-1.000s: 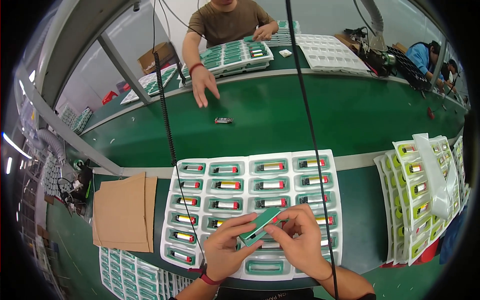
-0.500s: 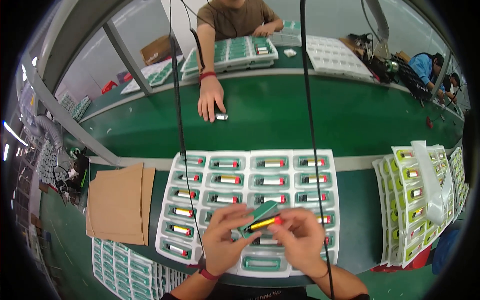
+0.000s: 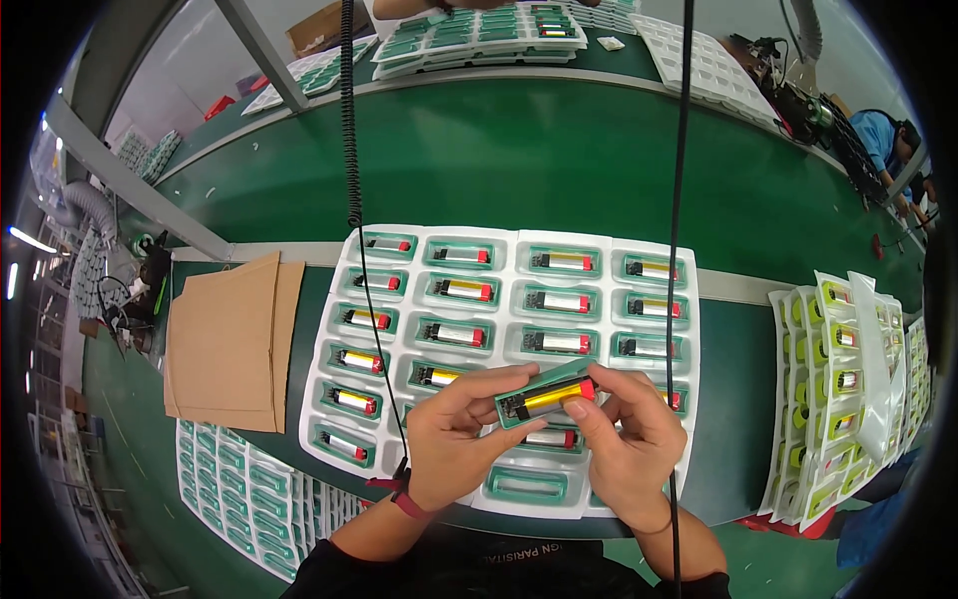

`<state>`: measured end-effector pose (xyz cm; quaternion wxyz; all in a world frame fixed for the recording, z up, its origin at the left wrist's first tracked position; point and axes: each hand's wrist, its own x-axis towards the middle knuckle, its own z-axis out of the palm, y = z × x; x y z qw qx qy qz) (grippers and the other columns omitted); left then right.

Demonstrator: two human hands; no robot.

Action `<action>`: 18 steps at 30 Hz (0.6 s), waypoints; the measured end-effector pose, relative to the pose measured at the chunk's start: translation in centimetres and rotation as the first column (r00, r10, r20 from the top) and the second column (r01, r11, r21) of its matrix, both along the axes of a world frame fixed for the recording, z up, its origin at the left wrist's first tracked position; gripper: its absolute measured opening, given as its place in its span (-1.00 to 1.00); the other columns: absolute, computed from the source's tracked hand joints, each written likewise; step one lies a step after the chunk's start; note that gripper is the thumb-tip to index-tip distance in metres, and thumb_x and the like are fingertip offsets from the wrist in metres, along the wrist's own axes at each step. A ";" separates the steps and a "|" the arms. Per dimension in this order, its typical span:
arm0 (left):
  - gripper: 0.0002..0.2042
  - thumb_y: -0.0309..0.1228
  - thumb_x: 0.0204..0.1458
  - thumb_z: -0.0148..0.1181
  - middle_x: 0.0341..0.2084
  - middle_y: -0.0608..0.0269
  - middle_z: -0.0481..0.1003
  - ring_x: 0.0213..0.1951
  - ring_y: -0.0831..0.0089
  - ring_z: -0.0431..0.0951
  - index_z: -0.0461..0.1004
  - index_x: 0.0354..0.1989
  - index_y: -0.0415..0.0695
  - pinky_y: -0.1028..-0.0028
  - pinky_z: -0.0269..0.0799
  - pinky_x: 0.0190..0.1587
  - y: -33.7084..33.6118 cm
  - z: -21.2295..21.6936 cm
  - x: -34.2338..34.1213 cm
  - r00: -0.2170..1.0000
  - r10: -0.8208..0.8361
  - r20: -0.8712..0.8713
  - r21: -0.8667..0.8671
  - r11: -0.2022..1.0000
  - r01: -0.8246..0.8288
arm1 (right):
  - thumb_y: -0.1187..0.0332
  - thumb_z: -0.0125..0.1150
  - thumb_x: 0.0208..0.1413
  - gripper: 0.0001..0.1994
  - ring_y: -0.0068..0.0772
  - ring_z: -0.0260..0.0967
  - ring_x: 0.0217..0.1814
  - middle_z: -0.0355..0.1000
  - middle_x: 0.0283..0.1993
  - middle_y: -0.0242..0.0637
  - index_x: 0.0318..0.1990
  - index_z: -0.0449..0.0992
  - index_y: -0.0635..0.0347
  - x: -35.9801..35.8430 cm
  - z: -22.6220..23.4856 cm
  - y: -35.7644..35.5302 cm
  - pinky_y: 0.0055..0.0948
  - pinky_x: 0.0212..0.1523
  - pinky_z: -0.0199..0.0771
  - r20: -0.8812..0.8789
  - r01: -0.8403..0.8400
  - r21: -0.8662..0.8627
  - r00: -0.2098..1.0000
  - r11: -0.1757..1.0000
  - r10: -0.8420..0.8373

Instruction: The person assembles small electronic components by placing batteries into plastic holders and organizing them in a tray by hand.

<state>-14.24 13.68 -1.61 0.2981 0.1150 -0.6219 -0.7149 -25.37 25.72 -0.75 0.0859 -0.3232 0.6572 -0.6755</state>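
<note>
Over a white moulded tray [image 3: 513, 290], my left hand [image 3: 449, 434] grips the left end of a green plastic shell [image 3: 561, 373] between thumb and fingers. In the shell's open side lies a battery [image 3: 547, 398] with a yellow wrap, a red end and a black end piece. My right hand [image 3: 636, 439] is closed at the red end, its thumb on the battery and its fingers round the shell's far edge. Most tray pockets hold green shells with silver or yellow batteries. An empty green shell [image 3: 526, 485] sits in a near pocket.
Brown cardboard [image 3: 222, 344] lies left of the tray, with stacked trays of green shells [image 3: 235, 489] below it. Trays of yellow-green parts [image 3: 843, 399] stand at the right. Two cables [image 3: 351, 130] hang in front. Beyond the green belt [image 3: 499, 150] are more trays [image 3: 479, 65].
The battery, tilted partly out of the shell before, now lies along inside it. My view has tipped downward. The co-worker's hand and the small object at it have left the belt area in view.
</note>
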 end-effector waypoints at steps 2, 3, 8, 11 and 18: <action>-0.58 -0.81 -0.13 0.22 0.03 -0.12 0.38 0.08 0.21 0.43 0.39 -0.02 -0.34 0.33 0.47 0.10 -0.1 -0.2 0.0 1.000 0.007 0.005 0.000 1.000 -0.007 | 0.55 0.40 -0.12 -0.69 -0.73 0.22 -0.61 0.45 -0.34 -0.28 -0.15 0.54 0.31 0.0 -0.1 0.0 -0.72 -0.60 0.16 -0.005 -0.005 0.018 1.000 1.000 0.005; -0.58 -0.81 -0.13 0.22 0.03 -0.11 0.38 0.08 0.21 0.43 0.39 -0.03 -0.33 0.33 0.47 0.10 -0.2 -0.2 0.0 1.000 0.012 0.011 -0.001 1.000 -0.012 | 0.55 0.40 -0.11 -0.70 -0.73 0.22 -0.60 0.45 -0.35 -0.29 -0.16 0.54 0.31 -0.1 -0.1 0.0 -0.72 -0.60 0.16 -0.010 -0.008 0.034 1.000 0.999 0.008; -0.59 -0.80 -0.13 0.23 0.03 -0.06 0.39 0.08 0.23 0.43 0.42 -0.03 -0.31 0.35 0.47 0.09 -0.3 -0.4 0.4 1.000 0.031 -0.005 -0.023 0.999 -0.031 | 0.57 0.38 -0.11 -0.72 -0.73 0.22 -0.59 0.44 -0.35 -0.29 -0.17 0.53 0.32 -0.3 -0.1 -0.2 -0.72 -0.61 0.15 -0.036 -0.041 0.029 0.998 0.999 0.042; -0.58 -0.77 -0.12 0.24 0.03 0.01 0.40 0.09 0.26 0.43 0.45 -0.03 -0.24 0.37 0.47 0.09 -0.3 -0.5 0.4 0.999 0.014 0.036 -0.018 1.000 -0.013 | 0.61 0.35 -0.11 -0.73 -0.70 0.26 -0.60 0.43 -0.36 -0.28 -0.18 0.53 0.34 -0.1 0.3 -0.1 -0.70 -0.61 0.19 0.038 -0.011 0.036 0.999 0.999 0.009; -0.59 -0.76 -0.10 0.23 0.04 0.01 0.38 0.11 0.25 0.41 0.44 -0.02 -0.23 0.37 0.46 0.10 -0.1 -0.6 0.2 1.000 -0.017 0.007 -0.019 1.000 0.017 | 0.57 0.38 -0.11 -0.71 -0.67 0.28 -0.54 0.41 -0.31 -0.27 -0.16 0.53 0.31 -0.3 0.0 -0.2 -0.69 -0.58 0.22 -0.104 -0.009 0.096 0.994 0.995 0.019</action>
